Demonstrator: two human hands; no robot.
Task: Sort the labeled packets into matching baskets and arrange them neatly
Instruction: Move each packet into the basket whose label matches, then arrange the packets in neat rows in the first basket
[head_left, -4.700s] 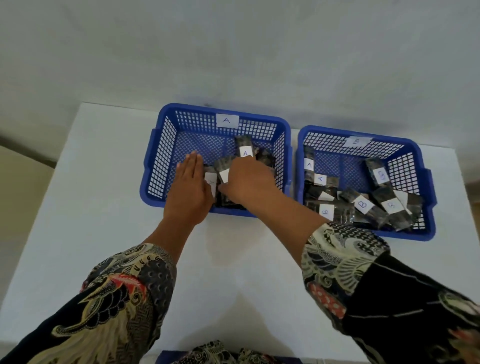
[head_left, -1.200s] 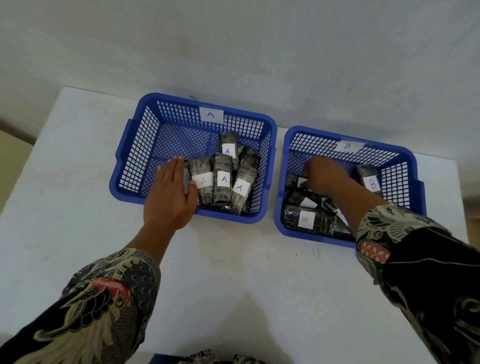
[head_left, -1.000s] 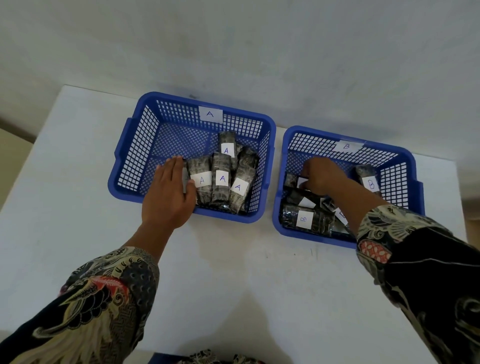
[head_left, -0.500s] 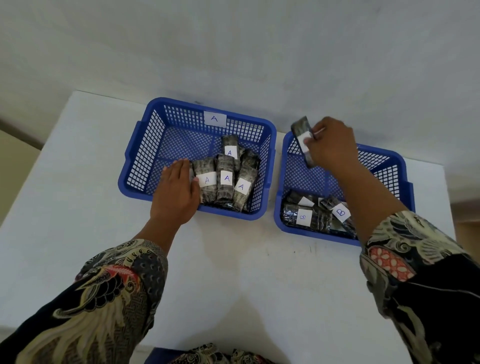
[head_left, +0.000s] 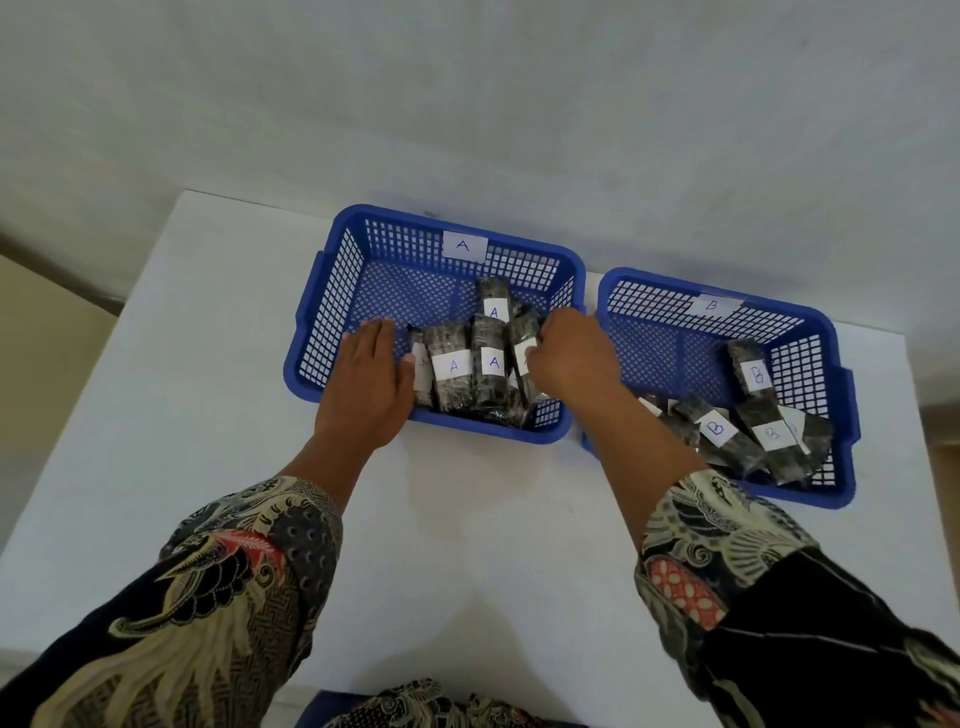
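Curling over the rightmost A packet (head_left: 521, 358) — apparently pinching it — the right hand (head_left: 569, 353) reaches into basket A (head_left: 332, 312).

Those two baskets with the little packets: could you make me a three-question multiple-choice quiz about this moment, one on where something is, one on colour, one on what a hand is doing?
1. Where is the right hand?
A. Inside the basket labelled A
B. Inside the basket labelled B
C. Flat on the table

2. What colour are both baskets?
A. Green
B. Blue
C. Red

3. What is the left hand doing?
A. Lifting a packet high in the air
B. Hanging off the table edge
C. Lying open with its fingers over the front rim of basket A, beside the row of A packets

Answers:
1 A: the hand is at the right end of the A row, curled on a packet there.
2 B: both mesh baskets are plainly blue.
3 C: its fingers are stretched flat next to the leftmost packet, gripping nothing.
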